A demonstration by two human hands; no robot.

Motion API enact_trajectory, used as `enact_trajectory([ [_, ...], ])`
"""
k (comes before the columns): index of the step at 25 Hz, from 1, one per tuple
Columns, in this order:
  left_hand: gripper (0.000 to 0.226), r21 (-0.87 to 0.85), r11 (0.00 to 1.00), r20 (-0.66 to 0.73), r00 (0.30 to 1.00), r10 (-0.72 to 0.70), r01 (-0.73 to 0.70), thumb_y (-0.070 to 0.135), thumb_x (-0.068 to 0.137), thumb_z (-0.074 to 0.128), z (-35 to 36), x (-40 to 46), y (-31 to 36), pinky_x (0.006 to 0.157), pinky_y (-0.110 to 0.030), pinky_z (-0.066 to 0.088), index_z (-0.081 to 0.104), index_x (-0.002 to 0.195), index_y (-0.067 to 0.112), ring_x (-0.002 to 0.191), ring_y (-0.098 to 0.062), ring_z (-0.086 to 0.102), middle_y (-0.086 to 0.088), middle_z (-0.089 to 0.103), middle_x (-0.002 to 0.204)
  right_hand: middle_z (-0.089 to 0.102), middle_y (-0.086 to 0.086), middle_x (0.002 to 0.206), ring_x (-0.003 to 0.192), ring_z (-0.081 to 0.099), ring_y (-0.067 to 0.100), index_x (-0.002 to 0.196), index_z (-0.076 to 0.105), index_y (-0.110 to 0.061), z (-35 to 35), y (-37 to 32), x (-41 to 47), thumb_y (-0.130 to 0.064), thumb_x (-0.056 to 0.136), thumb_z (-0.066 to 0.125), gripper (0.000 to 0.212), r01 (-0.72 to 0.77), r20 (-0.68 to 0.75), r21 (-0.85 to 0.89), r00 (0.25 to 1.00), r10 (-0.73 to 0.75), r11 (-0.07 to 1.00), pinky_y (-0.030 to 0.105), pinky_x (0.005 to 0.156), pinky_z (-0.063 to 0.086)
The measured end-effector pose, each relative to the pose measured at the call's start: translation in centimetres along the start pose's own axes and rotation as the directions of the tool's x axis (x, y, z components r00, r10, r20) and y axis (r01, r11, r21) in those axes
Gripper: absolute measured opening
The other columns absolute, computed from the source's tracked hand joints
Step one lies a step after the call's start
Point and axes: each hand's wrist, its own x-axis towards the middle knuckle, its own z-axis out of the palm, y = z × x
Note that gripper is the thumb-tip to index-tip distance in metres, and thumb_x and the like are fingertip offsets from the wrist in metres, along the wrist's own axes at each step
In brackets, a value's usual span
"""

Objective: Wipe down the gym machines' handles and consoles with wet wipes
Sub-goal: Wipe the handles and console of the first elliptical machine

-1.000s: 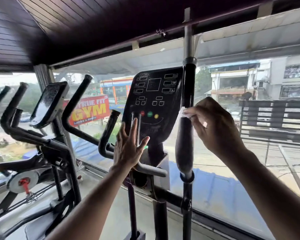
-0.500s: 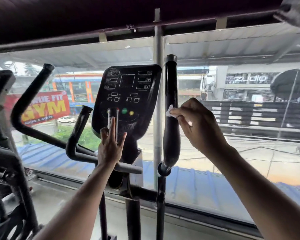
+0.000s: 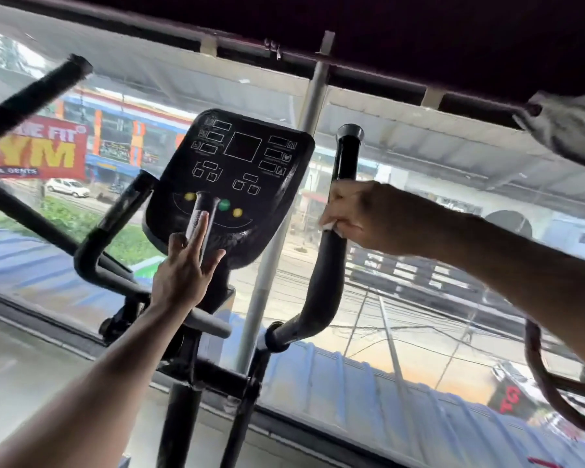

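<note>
Since half a second ago, the right hand (image 3: 362, 214) has closed around the right handle (image 3: 331, 265) instead of just pressing fingertips to it, and the view has swung so the whole machine appears tilted. A small white edge of the wipe (image 3: 328, 226) shows under the curled fingers, pinched against the handle about halfway up its length. That handle is a black padded bar; it rises to a rounded cap above the hand and bends down and to the left below it.

The left hand (image 3: 183, 275) is flat, fingers straight and slightly spread, resting against a short upright grip (image 3: 205, 214) that stands in front of the console (image 3: 237, 184). The fingertips reach about midway up this grip.

The console is a dark panel with faint white outlined boxes, one green button and two yellow ones partly behind the grip. It sits between the right handle and a curved left handle (image 3: 112, 228), also black.

Behind the machine, a large window (image 3: 419, 298) shows a street, a white car, buildings and a red sign (image 3: 38, 150) with yellow letters ending in "YM". Another black bar (image 3: 31, 96) crosses the upper left. Much of the picture is motion-blurred.
</note>
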Motion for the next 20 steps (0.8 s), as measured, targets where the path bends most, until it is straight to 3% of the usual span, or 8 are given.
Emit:
enact_trajectory([
  [4,0.078,-0.129,0.991,0.030,0.999,-0.026,0.029,0.056,0.097,0.057,-0.2,0.3,-0.5,0.073,-0.052,0.055,0.015,0.162,0.050,0.092,-0.047,0.065,-0.017,0.052,0.126,0.058,0.010,0.101,0.082,0.064,0.028,0.116,0.075,-0.010,-2.0,3.8,2.9,-0.013,0.098,0.063,0.021,-0.072,0.005,-0.179,0.997,0.075,0.981,0.042,0.076,0.054],
  [8,0.075,-0.259,0.966,0.037,0.999,-0.005,0.015,0.049,0.099,0.061,0.1,0.3,-1.3,0.076,-0.043,0.047,0.016,0.159,0.057,0.104,-0.038,0.063,-0.011,0.058,0.125,0.059,0.011,0.102,0.082,0.065,0.033,0.109,0.074,-0.009,0.2,2.3,1.7,-0.009,0.096,0.059,0.020,-0.097,0.036,-0.182,0.994,0.105,0.979,0.046,0.073,0.055],
  [12,0.079,-0.276,0.961,0.020,1.000,-0.013,0.018,0.039,0.102,0.062,0.1,0.2,-1.1,0.074,-0.037,0.042,0.013,0.163,0.049,0.103,-0.033,0.060,-0.011,0.056,0.125,0.060,0.003,0.087,0.075,0.055,0.016,0.087,0.075,-0.010,0.0,0.2,0.3,-0.006,0.093,0.063,0.014,0.127,0.187,-0.236,0.979,-0.083,0.963,0.036,0.065,0.053],
  [14,0.078,-0.268,0.963,0.019,1.000,-0.001,0.006,0.037,0.103,0.060,0.0,0.0,-1.1,0.070,-0.037,0.042,0.013,0.163,0.046,0.099,-0.032,0.060,-0.013,0.055,0.124,0.060,0.005,0.090,0.076,0.056,0.019,0.091,0.075,-0.009,-0.9,1.1,1.4,-0.008,0.095,0.062,0.013,0.112,0.150,-0.315,0.986,-0.067,0.943,0.038,0.067,0.055],
  [16,0.076,-0.259,0.966,0.014,1.000,0.003,0.001,0.037,0.103,0.059,-0.1,-0.1,-1.0,0.067,-0.038,0.042,0.013,0.163,0.046,0.092,-0.029,0.058,-0.014,0.055,0.123,0.060,0.011,0.104,0.085,0.060,0.028,0.104,0.073,-0.008,-1.6,3.0,2.7,-0.008,0.100,0.055,0.019,-0.042,0.068,-0.301,0.996,0.065,0.953,0.044,0.074,0.055],
  [18,0.076,-0.251,0.968,0.017,1.000,-0.004,0.008,0.037,0.104,0.059,-0.1,-0.1,-0.9,0.066,-0.039,0.043,0.013,0.163,0.046,0.088,-0.028,0.058,-0.014,0.054,0.123,0.060,0.010,0.113,0.098,0.056,0.030,0.104,0.072,-0.007,-1.6,3.0,3.4,-0.003,0.102,0.040,0.033,-0.064,0.164,-0.256,0.980,0.109,0.965,0.042,0.081,0.053],
  [20,0.075,-0.249,0.968,0.017,1.000,-0.006,0.010,0.038,0.104,0.058,-0.1,-0.1,-0.8,0.065,-0.040,0.045,0.012,0.163,0.047,0.088,-0.036,0.063,-0.015,0.054,0.123,0.059,0.011,0.110,0.098,0.055,0.031,0.092,0.066,-0.005,-0.6,0.8,2.5,0.003,0.099,0.030,0.038,0.033,0.257,-0.322,0.965,0.054,0.946,0.040,0.081,0.053],
])
